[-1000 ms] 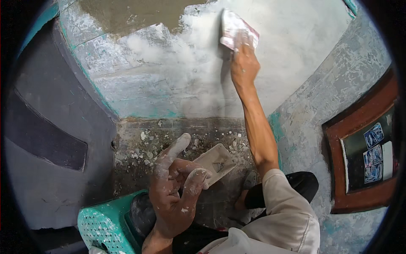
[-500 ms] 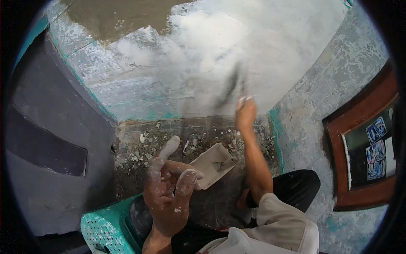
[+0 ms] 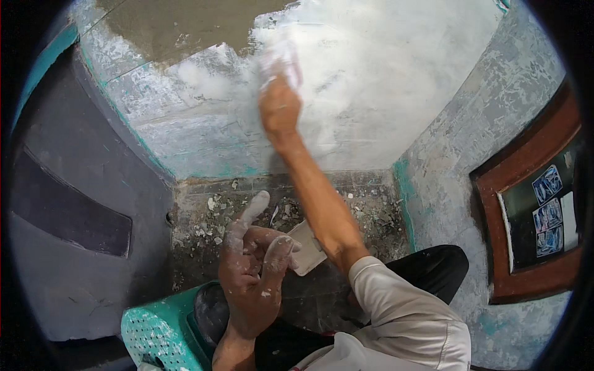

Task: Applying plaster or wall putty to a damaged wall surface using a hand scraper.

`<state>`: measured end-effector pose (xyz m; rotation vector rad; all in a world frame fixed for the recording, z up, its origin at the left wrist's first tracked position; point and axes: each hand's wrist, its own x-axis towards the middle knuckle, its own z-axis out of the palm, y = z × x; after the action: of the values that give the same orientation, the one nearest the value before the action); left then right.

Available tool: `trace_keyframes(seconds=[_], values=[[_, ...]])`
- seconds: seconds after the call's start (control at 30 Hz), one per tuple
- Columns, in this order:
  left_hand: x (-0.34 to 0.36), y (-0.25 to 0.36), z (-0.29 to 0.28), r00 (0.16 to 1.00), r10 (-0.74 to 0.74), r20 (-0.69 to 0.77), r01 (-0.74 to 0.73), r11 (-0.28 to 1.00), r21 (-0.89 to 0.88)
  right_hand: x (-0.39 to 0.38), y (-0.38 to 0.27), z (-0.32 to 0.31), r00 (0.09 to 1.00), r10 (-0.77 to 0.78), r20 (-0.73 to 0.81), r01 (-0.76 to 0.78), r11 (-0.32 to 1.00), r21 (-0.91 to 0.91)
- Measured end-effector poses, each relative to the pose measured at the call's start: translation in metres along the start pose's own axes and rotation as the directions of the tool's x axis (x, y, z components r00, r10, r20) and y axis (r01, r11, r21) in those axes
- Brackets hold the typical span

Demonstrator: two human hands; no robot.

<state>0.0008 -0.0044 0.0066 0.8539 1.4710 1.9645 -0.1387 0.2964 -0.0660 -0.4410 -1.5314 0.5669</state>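
Note:
My right hand is closed on a blurred white and pink pad against the patchy white wall, beside a brownish-grey patch. My left hand, dusted white, is raised in the lower middle with fingers bent and apart, holding nothing that I can see. Partly hidden behind it and under my right forearm lies a pale rectangular tray on the floor.
A turquoise perforated stool stands at lower left. Paint flakes litter the floor along the wall's foot. A dark grey panel is at left; a wood-framed dark panel is on the right wall. My bent leg is at lower right.
My right hand with the pad swept down from the upper right, and is now higher and further left, near the grey patch. My left hand has barely moved.

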Motion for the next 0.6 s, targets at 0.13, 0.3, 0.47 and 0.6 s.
trace_keyframes(seconds=[0.13, 0.3, 0.47, 0.6], values=[[0.001, 0.002, -0.01, 0.999, 0.009, -0.048, -0.008, 0.999, 0.033, -0.069, -0.023, 0.008, 0.918, -0.069, 0.39, 0.115, 0.989, -0.095], [-0.006, -0.002, -0.021, 0.998, 0.028, -0.051, -0.026, 0.999, 0.037, -0.085, -0.012, -0.097, 0.908, 0.172, 0.383, -0.186, 0.983, 0.0], [-0.008, 0.006, -0.023, 0.984, 0.028, -0.176, -0.014, 0.997, 0.079, -0.035, 0.048, -0.157, 0.915, 0.403, -0.003, -0.383, 0.866, -0.321], [-0.01, 0.003, -0.024, 0.979, 0.047, -0.2, -0.031, 0.996, 0.081, -0.03, 0.104, -0.109, 0.993, -0.114, -0.002, 0.083, 0.736, -0.672]])
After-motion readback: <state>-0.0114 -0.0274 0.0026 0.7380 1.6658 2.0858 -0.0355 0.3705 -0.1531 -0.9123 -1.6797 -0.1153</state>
